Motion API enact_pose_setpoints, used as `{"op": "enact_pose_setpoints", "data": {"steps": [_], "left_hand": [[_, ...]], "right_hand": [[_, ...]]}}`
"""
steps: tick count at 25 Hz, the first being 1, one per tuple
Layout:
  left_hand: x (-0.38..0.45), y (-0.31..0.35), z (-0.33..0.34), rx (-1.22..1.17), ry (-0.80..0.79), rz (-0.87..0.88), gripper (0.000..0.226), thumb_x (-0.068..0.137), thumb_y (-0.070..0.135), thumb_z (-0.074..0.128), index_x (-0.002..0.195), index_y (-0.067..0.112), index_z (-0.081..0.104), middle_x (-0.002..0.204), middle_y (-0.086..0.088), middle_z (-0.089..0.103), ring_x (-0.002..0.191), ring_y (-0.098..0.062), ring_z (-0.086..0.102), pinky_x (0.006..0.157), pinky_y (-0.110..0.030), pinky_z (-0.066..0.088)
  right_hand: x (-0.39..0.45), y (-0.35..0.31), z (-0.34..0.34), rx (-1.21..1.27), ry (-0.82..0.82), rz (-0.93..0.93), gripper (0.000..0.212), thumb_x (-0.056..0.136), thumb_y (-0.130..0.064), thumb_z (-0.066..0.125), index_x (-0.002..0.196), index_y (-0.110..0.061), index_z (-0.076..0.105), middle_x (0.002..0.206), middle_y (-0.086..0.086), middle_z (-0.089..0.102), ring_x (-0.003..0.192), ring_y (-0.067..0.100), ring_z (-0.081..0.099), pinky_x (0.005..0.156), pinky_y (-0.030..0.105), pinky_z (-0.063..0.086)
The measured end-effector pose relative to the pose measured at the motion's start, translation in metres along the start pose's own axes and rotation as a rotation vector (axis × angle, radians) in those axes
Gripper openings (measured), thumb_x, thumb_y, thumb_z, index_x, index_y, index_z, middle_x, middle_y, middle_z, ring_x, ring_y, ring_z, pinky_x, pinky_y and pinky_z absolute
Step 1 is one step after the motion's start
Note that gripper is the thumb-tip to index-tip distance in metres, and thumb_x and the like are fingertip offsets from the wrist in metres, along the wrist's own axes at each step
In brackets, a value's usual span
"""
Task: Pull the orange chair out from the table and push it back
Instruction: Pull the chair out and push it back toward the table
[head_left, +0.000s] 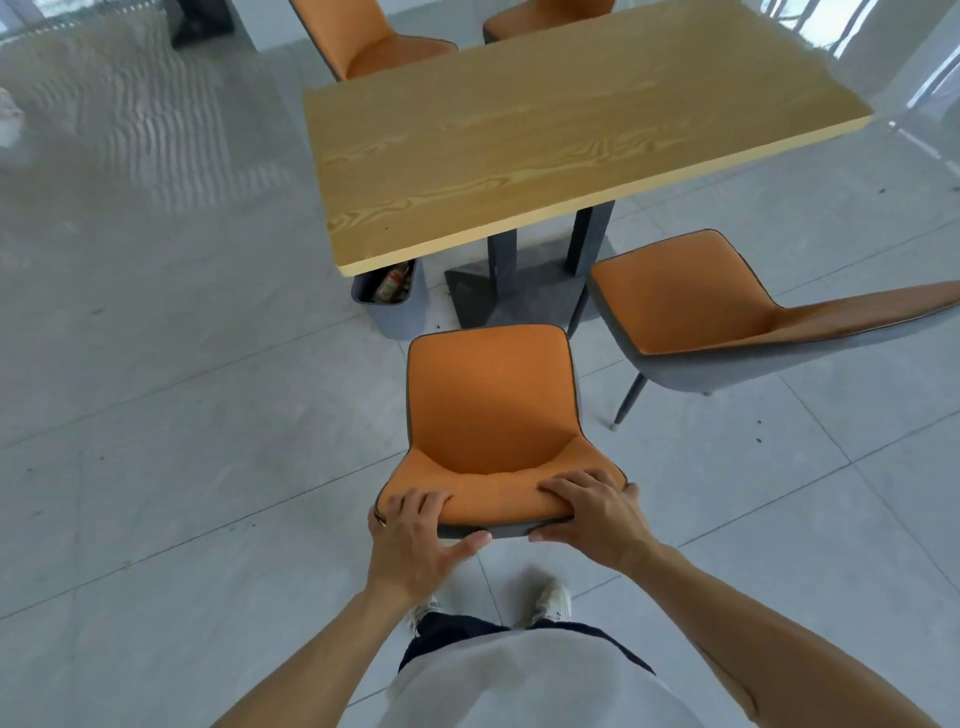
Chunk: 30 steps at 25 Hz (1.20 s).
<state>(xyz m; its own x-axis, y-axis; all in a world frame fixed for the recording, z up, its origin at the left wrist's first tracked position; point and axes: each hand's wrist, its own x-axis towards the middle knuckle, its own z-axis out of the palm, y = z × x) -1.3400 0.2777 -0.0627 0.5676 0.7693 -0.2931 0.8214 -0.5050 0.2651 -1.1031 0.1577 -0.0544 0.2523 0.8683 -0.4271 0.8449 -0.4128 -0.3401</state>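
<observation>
An orange chair (491, 400) with a grey outer shell stands right in front of me, its seat facing the wooden table (545, 130). The seat's front edge lies clear of the tabletop, a little short of the table's near edge. My left hand (415, 540) grips the top of the backrest at its left end, fingers over the front and thumb along the grey back. My right hand (592, 519) grips the top at its right end in the same way. My feet show below the backrest.
A second orange chair (691, 306) stands to the right, turned sideways, close to the table's dark base (514, 296). A grey bin (410, 312) with rubbish sits under the table's near left corner. Two more orange chairs (374, 41) stand at the far side. Grey tiled floor (171, 415) lies to the left.
</observation>
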Motion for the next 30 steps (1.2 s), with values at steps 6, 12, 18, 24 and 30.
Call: {"op": "enact_pose_setpoints", "data": {"steps": [6, 12, 18, 24, 30], "left_hand": [[0.045, 0.055, 0.0, -0.053, -0.084, -0.036, 0.087, 0.068, 0.094, 0.02, 0.13, 0.036, 0.039, 0.139, 0.009, 0.043, 0.13, -0.02, 0.034, 0.106, -0.058, 0.029], [0.094, 0.093, -0.006, -0.047, -0.161, -0.081, 0.087, 0.071, 0.092, 0.024, 0.135, 0.035, 0.036, 0.141, 0.005, 0.039, 0.133, -0.025, 0.029, 0.102, -0.066, 0.03], [0.107, 0.087, -0.01, -0.116, -0.23, -0.086, 0.086, 0.069, 0.094, 0.029, 0.136, 0.04, 0.035, 0.142, 0.008, 0.037, 0.135, -0.023, 0.025, 0.104, -0.067, 0.025], [0.104, 0.061, -0.027, -0.305, -0.316, 0.021, 0.071, 0.077, 0.076, 0.046, 0.139, 0.042, 0.036, 0.142, 0.014, 0.042, 0.134, -0.017, 0.035, 0.106, -0.049, 0.034], [0.1, -0.037, -0.049, -0.498, -0.454, -0.068, 0.062, 0.084, 0.063, 0.055, 0.138, 0.033, 0.047, 0.14, 0.008, 0.051, 0.12, -0.008, 0.047, 0.096, -0.027, 0.036]], "right_hand": [[0.038, 0.058, -0.045, -0.007, 0.048, -0.048, 0.075, 0.07, -0.081, 0.054, 0.134, -0.042, 0.048, 0.14, -0.017, 0.05, 0.134, 0.017, 0.035, 0.103, 0.052, 0.033], [0.064, 0.084, -0.072, 0.03, 0.17, -0.04, 0.065, 0.078, -0.066, 0.062, 0.134, -0.033, 0.052, 0.138, -0.01, 0.052, 0.134, 0.021, 0.035, 0.105, 0.051, 0.034], [0.073, 0.086, -0.076, 0.063, 0.103, -0.023, 0.063, 0.077, -0.067, 0.063, 0.133, -0.04, 0.05, 0.14, -0.011, 0.048, 0.135, 0.021, 0.031, 0.108, 0.053, 0.031], [0.086, 0.069, -0.101, -0.054, -0.14, 0.072, 0.066, 0.062, -0.078, 0.06, 0.121, -0.051, 0.05, 0.128, -0.017, 0.052, 0.127, 0.02, 0.039, 0.104, 0.072, 0.015], [0.12, -0.017, -0.087, -0.099, -0.351, -0.016, 0.069, 0.07, -0.078, 0.056, 0.129, -0.042, 0.049, 0.123, -0.014, 0.057, 0.114, 0.015, 0.052, 0.103, 0.047, 0.039]]}}
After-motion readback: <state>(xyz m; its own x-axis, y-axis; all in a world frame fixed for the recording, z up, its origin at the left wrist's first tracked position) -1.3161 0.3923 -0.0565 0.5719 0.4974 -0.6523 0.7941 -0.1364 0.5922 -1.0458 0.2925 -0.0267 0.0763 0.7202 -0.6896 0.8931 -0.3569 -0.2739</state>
